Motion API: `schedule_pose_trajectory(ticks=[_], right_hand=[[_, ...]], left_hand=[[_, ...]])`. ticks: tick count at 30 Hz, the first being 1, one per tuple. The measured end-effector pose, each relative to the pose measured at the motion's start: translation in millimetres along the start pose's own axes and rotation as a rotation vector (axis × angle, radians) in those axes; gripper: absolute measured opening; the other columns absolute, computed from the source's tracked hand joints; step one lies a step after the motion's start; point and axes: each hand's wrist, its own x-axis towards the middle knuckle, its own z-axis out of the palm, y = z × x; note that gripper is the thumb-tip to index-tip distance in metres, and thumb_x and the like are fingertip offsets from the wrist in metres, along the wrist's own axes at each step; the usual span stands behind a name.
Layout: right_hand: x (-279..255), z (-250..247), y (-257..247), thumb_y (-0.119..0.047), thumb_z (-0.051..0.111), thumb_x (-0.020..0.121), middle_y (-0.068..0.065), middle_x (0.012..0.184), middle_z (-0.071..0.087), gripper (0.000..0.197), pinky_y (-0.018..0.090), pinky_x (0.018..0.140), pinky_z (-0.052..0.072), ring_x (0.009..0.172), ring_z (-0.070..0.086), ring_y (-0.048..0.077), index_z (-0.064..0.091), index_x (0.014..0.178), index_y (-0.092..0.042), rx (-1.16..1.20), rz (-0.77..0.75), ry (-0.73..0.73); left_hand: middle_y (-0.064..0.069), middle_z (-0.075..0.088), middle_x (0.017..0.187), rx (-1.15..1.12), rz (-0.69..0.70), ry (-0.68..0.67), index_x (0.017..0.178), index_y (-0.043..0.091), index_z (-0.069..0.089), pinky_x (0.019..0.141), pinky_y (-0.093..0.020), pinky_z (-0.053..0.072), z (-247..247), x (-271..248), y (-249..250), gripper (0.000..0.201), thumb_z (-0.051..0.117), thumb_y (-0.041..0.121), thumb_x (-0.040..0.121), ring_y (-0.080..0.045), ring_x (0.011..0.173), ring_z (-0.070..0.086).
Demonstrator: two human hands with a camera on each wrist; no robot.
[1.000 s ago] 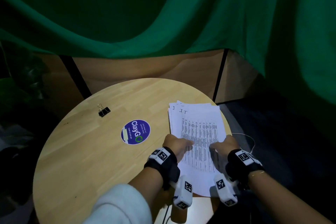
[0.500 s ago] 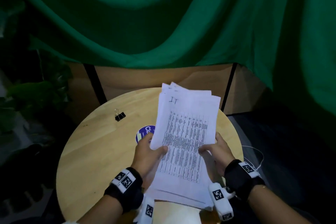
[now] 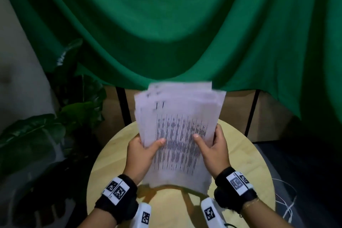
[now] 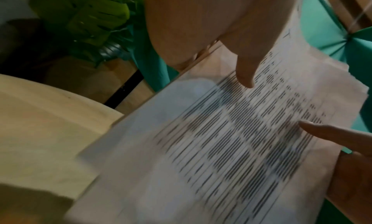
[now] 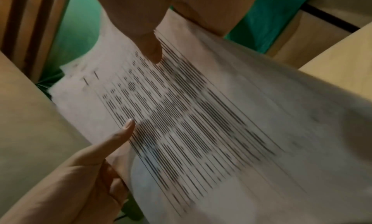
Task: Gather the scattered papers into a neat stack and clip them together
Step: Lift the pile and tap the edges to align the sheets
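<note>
A stack of white printed papers (image 3: 177, 135) stands nearly upright above the round wooden table (image 3: 249, 164), its top edges uneven and blurred by motion. My left hand (image 3: 142, 152) grips the stack's left edge, thumb on the front sheet. My right hand (image 3: 212, 146) grips the right edge the same way. In the left wrist view the papers (image 4: 221, 140) fill the frame under my left thumb (image 4: 245, 71). The right wrist view shows the papers (image 5: 191, 116) under my right thumb (image 5: 151, 52). The binder clip is hidden.
A green curtain (image 3: 166, 24) hangs behind the table. Leafy plants (image 3: 55, 116) stand at the left. Wooden panels (image 3: 268, 116) line the back, and a thin white cable (image 3: 285, 196) lies on the dark floor at the right.
Both hands have lifted the papers off the table and tipped them nearly upright. The head view has swung, and the binder clip and purple sticker are now hidden behind the stack.
</note>
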Motion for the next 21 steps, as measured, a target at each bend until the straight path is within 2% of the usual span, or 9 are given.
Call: schedule_pose_trajectory(ticks=[2,4,8,11,15,18,21], right_hand=[[-9.3,4.6,8.4,-0.006,0.074,0.093,-0.011,0.108,0.074,0.033,0.041,0.09,0.061,0.104,0.072,0.011,0.06,0.117,-0.024,-0.034,0.026,-0.011],[-18.8,9.1,13.9,-0.006,0.07,0.096,-0.009,0.104,0.075,0.026,0.047,0.087,0.062,0.099,0.073,0.012,0.06,0.113,-0.023,-0.043,0.058,-0.03],[-21.7,15.8,8.6,-0.003,0.065,0.098,-0.007,0.1,0.075,0.02,0.043,0.083,0.063,0.096,0.074,0.013,0.06,0.109,-0.02,-0.003,0.046,-0.023],[-13.9,14.9,3.3,-0.001,0.065,0.097,-0.009,0.101,0.075,0.024,0.031,0.077,0.062,0.094,0.074,0.011,0.059,0.11,-0.02,0.034,0.026,-0.015],[-12.4,9.0,14.2,-0.002,0.075,0.089,-0.017,0.102,0.073,0.04,0.027,0.077,0.058,0.095,0.072,0.005,0.055,0.109,-0.031,-0.037,0.027,-0.01],[-16.1,7.5,23.7,-0.004,0.075,0.09,-0.018,0.103,0.073,0.037,0.032,0.082,0.059,0.099,0.071,0.005,0.058,0.11,-0.03,-0.052,0.067,-0.022],[-17.3,9.4,23.2,-0.005,0.07,0.094,-0.015,0.102,0.075,0.03,0.034,0.083,0.061,0.099,0.072,0.007,0.061,0.109,-0.029,-0.048,0.072,-0.02]], left_hand=[[0.017,0.087,0.096,0.012,-0.046,-0.01,0.103,0.027,0.08,0.077,-0.027,0.068,-3.6,-7.3,-8.4,0.019,0.087,0.012,0.093,-0.004,0.088,0.083],[0.014,0.087,0.097,-0.001,-0.103,-0.011,0.103,0.027,0.081,0.079,-0.03,0.066,-3.6,-12.9,-15.5,0.015,0.084,0.014,0.095,-0.006,0.088,0.083],[0.017,0.087,0.093,0.009,-0.097,0.017,0.101,0.028,0.081,0.072,-0.023,0.064,-1.3,-12.9,-12.5,0.01,0.081,0.018,0.099,-0.007,0.088,0.083],[0.013,0.087,0.096,-0.013,-0.058,0.031,0.104,0.026,0.081,0.065,-0.018,0.064,-0.7,-8.5,-5.3,0.008,0.081,0.019,0.099,-0.007,0.086,0.083],[0.005,0.088,0.102,-0.03,-0.078,0.0,0.111,0.016,0.082,0.073,-0.023,0.066,-2.1,-10.7,-8.8,0.021,0.088,0.012,0.091,-0.01,0.09,0.084],[0.008,0.088,0.101,-0.005,-0.114,-0.052,0.108,0.02,0.081,0.075,-0.025,0.063,-2.1,-14.1,-12.9,0.017,0.086,0.014,0.093,-0.007,0.088,0.083],[0.013,0.087,0.096,0.014,-0.123,-0.03,0.101,0.027,0.081,0.072,-0.023,0.062,1.3,-11.4,-13.5,0.01,0.084,0.018,0.096,-0.006,0.087,0.083]])
